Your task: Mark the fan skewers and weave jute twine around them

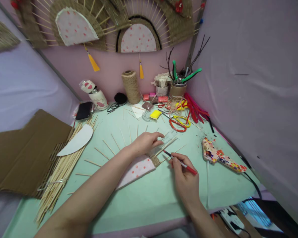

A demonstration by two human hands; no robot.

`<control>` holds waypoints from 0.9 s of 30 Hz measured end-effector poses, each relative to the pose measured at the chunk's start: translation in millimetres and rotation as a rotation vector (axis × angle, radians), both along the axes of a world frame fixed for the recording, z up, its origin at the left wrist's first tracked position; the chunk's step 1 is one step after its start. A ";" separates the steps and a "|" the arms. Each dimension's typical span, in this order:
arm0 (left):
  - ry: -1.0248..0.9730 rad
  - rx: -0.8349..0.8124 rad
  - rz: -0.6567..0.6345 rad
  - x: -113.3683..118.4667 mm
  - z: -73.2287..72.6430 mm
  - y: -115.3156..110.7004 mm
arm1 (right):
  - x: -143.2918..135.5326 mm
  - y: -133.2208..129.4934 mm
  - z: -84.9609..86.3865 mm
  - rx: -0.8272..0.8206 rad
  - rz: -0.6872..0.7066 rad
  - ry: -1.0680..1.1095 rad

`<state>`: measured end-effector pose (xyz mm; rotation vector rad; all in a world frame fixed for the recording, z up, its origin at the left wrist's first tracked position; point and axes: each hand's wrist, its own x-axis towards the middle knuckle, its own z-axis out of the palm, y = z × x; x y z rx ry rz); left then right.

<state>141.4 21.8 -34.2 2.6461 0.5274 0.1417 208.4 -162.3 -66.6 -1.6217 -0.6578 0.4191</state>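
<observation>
Red-barreled pen (180, 162) pinched in the right hand (186, 178), its tip beside thin sticks (166, 147), a crafter bent over a half-round fan (139, 168) lying on the pale green tabletop (144, 206), the left hand (145, 143) loosely open above it near a clear ruler (170, 135). The fan's spotted panel was in place and its sticks radiated outward, yet twine weaving (155, 160) showed only at the right end; the outer sticks appeared bare, and the left forearm hid part of the curved edge.
</observation>
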 end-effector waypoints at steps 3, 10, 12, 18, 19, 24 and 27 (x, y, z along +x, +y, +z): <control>-0.017 -0.004 -0.026 -1.0 0.4 -0.8 | -0.4 -0.7 -0.5 0.001 -0.001 0.002; -0.035 0.001 -0.010 -1.0 -2.7 -0.5 | 0.4 0.5 0.1 -0.007 -0.007 0.010; -0.030 -0.007 0.002 -0.5 -3.8 0.0 | 0.6 0.5 1.2 -0.007 -0.008 0.011; -0.018 0.009 -0.028 0.5 -2.9 0.3 | -0.6 0.2 2.4 -0.010 -0.012 0.014; -0.015 0.009 -0.033 0.7 -2.6 0.2 | -0.7 0.3 2.4 -0.010 -0.014 0.017; -0.001 0.001 -0.039 2.6 -3.9 0.1 | 0.8 0.7 2.0 -0.009 -0.029 0.011; 0.006 0.005 -0.038 3.8 -5.2 0.2 | 1.4 0.7 0.8 -0.012 -0.041 0.014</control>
